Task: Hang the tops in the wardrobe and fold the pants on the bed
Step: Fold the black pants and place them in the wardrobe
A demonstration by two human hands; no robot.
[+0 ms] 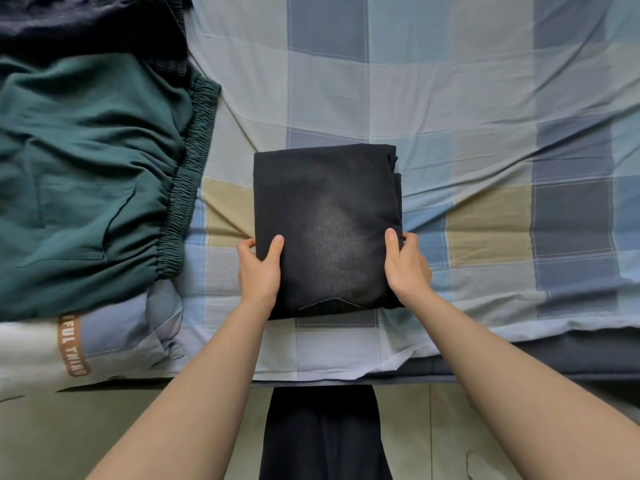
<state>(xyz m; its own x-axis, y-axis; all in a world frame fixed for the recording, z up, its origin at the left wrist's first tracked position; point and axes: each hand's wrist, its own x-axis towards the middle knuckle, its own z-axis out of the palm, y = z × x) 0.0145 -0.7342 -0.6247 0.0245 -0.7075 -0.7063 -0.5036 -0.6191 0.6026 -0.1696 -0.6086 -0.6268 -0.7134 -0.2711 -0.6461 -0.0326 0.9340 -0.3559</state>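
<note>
The folded pants (327,230) are lain mid-bed (485,98), long axis running near to far. Their near side edges are pinched by the left hand (259,268) and right hand (407,265), equally close.

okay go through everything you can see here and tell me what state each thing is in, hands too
Black pants: folded into a compact rectangle, lying on the bed.
Left hand: grips the black pants' left edge, thumb on top.
Right hand: grips the black pants' right edge, thumb on top.
Green pants: unfolded, rumpled, spread out on the left.
Dark garment: bunched, beyond the green pants.
Bed sheet: checked, wrinkled.
</note>
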